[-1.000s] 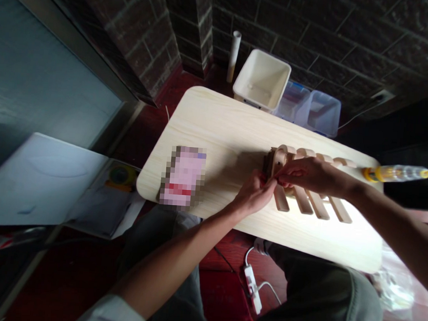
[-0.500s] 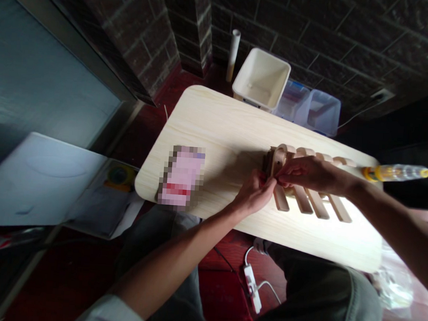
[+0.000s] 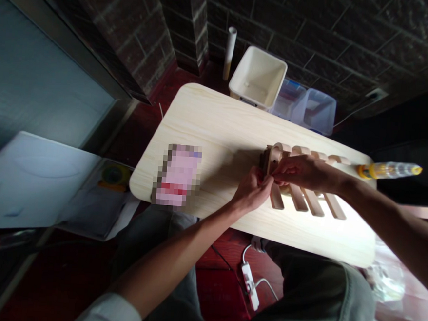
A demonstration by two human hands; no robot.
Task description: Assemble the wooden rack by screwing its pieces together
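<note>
My two hands meet at the left end of a slatted wooden piece [image 3: 299,199] on the desk [image 3: 209,116].
My left hand [image 3: 252,190] and right hand [image 3: 297,171] have their fingertips drawn together, touching, beside the nearest curved slat; I cannot tell whether they grip anything between them. The wood lies right of the desk's middle, its slats reaching out below my right hand, with a pink pixelated item [image 3: 178,177] well apart to the left and a cream bin [image 3: 258,78] beyond the far edge.

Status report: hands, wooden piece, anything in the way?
Left hand and right hand together, left end of wooden piece. Piece on table, partly covered. In the way: hands hide contact point.
</note>
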